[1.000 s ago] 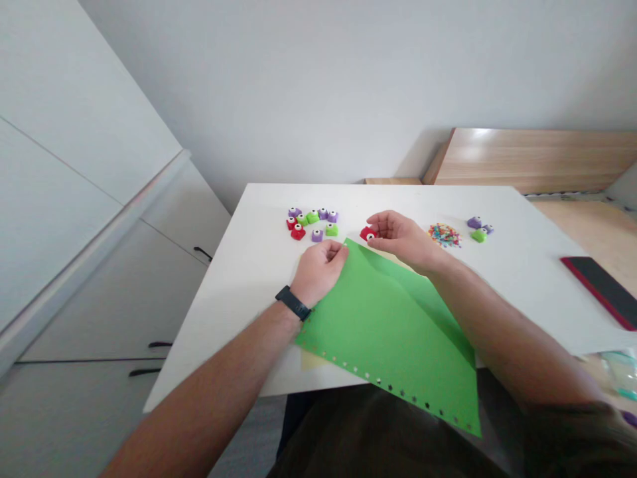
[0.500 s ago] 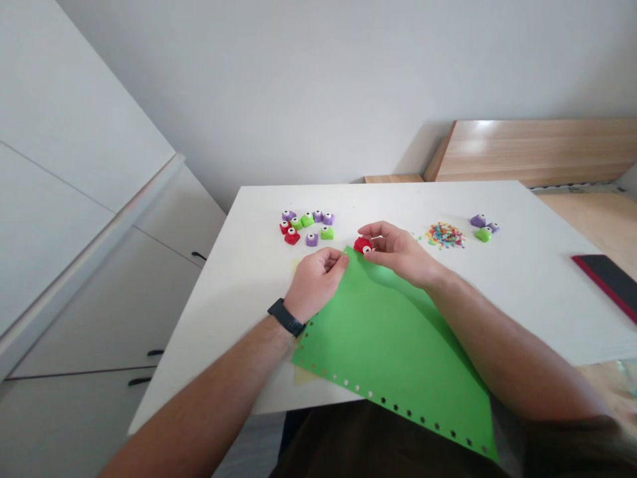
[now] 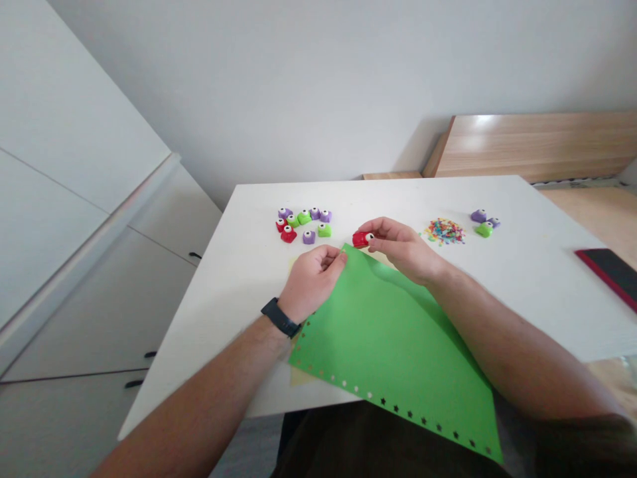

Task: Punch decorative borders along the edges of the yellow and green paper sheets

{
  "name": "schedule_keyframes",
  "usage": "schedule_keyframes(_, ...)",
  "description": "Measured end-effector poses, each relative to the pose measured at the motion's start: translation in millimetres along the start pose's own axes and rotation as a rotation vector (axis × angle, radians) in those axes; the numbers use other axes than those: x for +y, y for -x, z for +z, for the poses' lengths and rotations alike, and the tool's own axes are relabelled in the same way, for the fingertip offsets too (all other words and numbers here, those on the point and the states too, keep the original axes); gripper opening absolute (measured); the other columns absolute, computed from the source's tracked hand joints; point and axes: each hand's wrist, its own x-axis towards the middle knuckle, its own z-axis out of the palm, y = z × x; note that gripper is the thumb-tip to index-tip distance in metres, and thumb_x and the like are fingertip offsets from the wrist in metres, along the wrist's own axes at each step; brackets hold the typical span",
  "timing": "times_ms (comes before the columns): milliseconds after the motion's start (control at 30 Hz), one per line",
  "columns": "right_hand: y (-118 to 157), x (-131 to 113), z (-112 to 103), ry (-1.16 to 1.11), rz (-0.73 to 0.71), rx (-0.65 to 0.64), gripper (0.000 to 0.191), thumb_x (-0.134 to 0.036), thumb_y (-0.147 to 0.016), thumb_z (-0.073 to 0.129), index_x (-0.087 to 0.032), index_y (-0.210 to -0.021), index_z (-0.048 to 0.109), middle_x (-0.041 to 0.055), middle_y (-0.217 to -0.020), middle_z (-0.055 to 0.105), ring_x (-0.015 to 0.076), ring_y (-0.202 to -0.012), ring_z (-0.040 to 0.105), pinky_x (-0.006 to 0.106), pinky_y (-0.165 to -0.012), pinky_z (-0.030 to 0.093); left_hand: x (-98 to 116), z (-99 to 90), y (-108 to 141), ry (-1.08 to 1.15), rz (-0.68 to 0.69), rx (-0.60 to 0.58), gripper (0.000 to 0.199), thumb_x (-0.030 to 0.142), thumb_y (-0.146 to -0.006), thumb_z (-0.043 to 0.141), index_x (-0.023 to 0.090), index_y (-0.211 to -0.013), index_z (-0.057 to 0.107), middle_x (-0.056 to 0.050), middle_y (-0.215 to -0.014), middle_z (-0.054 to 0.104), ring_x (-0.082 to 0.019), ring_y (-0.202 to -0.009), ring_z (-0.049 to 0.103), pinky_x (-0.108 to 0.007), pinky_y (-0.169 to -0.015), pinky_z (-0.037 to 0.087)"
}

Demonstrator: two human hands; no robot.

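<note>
A sheet of green paper (image 3: 393,338) slants over the table's front edge, with star-shaped holes punched along its near and left edges. My left hand (image 3: 316,275), with a dark watch on the wrist, pinches the sheet's far corner. Just to the right, my right hand (image 3: 398,245) grips a small red craft punch (image 3: 360,239) with a white round button, held tilted by the paper's far edge. The punch looks apart from the sheet. Part of a pale yellow sheet (image 3: 302,378) shows beneath the green one.
Several purple, green and red craft punches (image 3: 304,217) are grouped at the back left of the white table (image 3: 209,332). A pile of colourful paper bits (image 3: 445,231) lies right of centre. Beyond it sit three more punches (image 3: 483,230). A dark, red-edged object (image 3: 610,272) is at far right.
My right hand has turned the red punch, so its button now faces right, and drawn it slightly away from the paper's edge. My left hand keeps its pinch on the corner.
</note>
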Motion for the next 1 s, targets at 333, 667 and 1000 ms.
schedule_keyframes(333, 0.6, 1.8, 1.7, -0.017, 0.028, 0.009, 0.023, -0.020, -0.085, 0.069, -0.020, -0.108, 0.067, 0.0040, -0.106, 0.072, 0.0158, -0.092, 0.063, 0.033, -0.085, 0.047, -3.1, -0.3, -0.9, -0.041, 0.011, 0.005, 0.030, 0.049, -0.092, 0.061, 0.019, -0.093, 0.067, -0.004, -0.082, 0.072, -0.018, -0.072, 0.067, -0.027, -0.061, 0.048)
schedule_keyframes(667, 2.2, -0.5, 4.0, -0.030, 0.046, 0.027, 0.039, -0.028, -0.081, 0.079, -0.020, -0.116, 0.066, 0.0053, -0.112, 0.070, 0.0163, -0.096, 0.065, 0.035, -0.093, 0.049, -0.1, -0.7, -0.3, 0.004, -0.009, -0.003, 0.034, 0.052, -0.090, 0.063, 0.019, -0.094, 0.068, -0.005, -0.086, 0.074, -0.019, -0.074, 0.067, -0.028, -0.064, 0.050)
schedule_keyframes(1000, 2.8, 0.1, 4.3, -0.035, 0.112, -0.017, 0.044, -0.034, -0.079, 0.081, -0.020, -0.119, 0.069, 0.0068, -0.112, 0.073, 0.0177, -0.097, 0.066, 0.037, -0.094, 0.049, -0.6, -0.6, 0.3, 0.003, -0.002, -0.015, 0.034, 0.052, -0.091, 0.061, 0.019, -0.096, 0.068, -0.005, -0.086, 0.074, -0.019, -0.074, 0.068, -0.028, -0.064, 0.051)
